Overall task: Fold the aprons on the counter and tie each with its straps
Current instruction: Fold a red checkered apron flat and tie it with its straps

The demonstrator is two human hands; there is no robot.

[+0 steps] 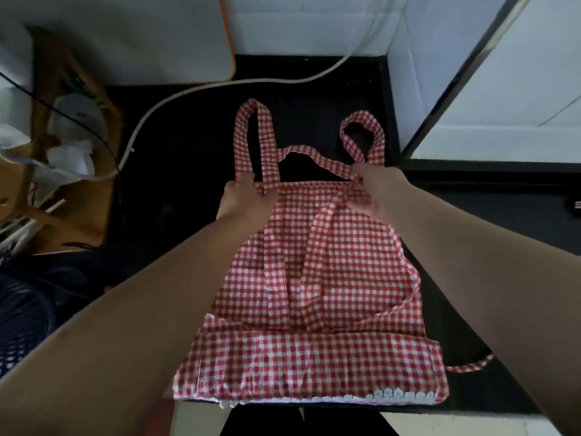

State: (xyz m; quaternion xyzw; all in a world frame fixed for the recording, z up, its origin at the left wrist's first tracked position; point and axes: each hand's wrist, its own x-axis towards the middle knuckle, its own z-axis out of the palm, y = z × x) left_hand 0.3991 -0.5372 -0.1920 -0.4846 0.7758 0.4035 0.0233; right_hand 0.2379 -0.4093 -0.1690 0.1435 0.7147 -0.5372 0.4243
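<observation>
Holds the red checked apron (pixel 317 265) by its two upper corners, spread on the black counter (pixel 188 171) between and below both hands. With the left hand (pixel 245 202), grips the upper left corner, fingers curled around the cloth there. With the right hand (pixel 377 193), pinches the upper right corner between thumb and fingers.

Probably holds both corners in order to keep the upper part stretched and straight, ready for folding it down toward the body. Just beyond the left hand, a long strap loop (pixel 251 136); just beyond the right hand, a second loop (pixel 361 133), crossing over itself. Seems to leave these off the cloth so as to have them free for tying later.

Well below both hands, near the body, the lower edge (pixel 314 363) already folded up in a band, with white lace along it. Below and to the right of the right hand, a thin tie (pixel 468 365) lying out on the counter.

Far to the left of the left hand, an open cardboard box (pixel 72 190), with white bags or wrappings (pixel 75 152) inside; cannot tell exactly what.
</observation>
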